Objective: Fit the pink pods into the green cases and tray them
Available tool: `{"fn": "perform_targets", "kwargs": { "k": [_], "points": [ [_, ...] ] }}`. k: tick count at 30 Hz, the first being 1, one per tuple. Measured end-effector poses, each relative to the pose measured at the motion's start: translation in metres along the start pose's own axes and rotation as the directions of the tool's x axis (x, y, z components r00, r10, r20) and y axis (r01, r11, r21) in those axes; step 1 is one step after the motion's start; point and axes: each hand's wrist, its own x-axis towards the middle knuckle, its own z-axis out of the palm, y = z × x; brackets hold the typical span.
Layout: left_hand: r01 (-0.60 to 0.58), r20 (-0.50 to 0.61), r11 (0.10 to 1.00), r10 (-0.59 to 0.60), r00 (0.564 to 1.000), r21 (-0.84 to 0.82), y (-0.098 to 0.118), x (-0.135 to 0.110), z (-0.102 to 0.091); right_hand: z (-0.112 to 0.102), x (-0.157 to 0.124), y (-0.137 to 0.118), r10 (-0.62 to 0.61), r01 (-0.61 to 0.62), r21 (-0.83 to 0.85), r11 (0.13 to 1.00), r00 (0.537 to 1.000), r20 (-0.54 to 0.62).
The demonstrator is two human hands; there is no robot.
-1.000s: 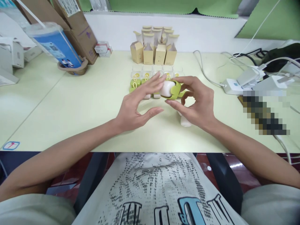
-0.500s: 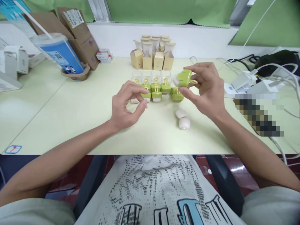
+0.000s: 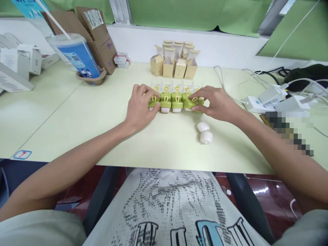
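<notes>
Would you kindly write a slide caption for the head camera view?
Right hand on a tilted green case, left hand at the leftmost front case, two white pieces nearby.

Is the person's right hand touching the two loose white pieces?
No, the right hand has its fingers on a green-covered piece, while both white pieces lie apart on the table.

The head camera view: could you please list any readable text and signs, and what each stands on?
None reads with certainty.
Shirt: large letters cut off; small print illegible.
Blue cup: print too small.
Cardboard box: label too small.
Cream boxes: print too small.
Table sticker: red mark, unclear.
Top-left blue label: blurred.
</notes>
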Motion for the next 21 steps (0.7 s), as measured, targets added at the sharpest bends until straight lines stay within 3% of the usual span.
{"fn": "perform_targets", "kwargs": {
  "k": [10, 21],
  "points": [
    [-0.012, 0.086, 0.999, 0.009, 0.996, 0.040, -0.0011, -0.0021, 0.0039, 0.0085, 0.0035, -0.0005, -0.065, 0.068, -0.026, 0.997, 0.991, 0.119],
    [-0.001, 0.100, 1.000, -0.002, 0.995, 0.029, -0.0018, -0.0030, 0.0039, 0.0085, 0.0049, -0.0055, -0.031, 0.030, 0.031, 0.999, 0.998, 0.051]
  ]
}}
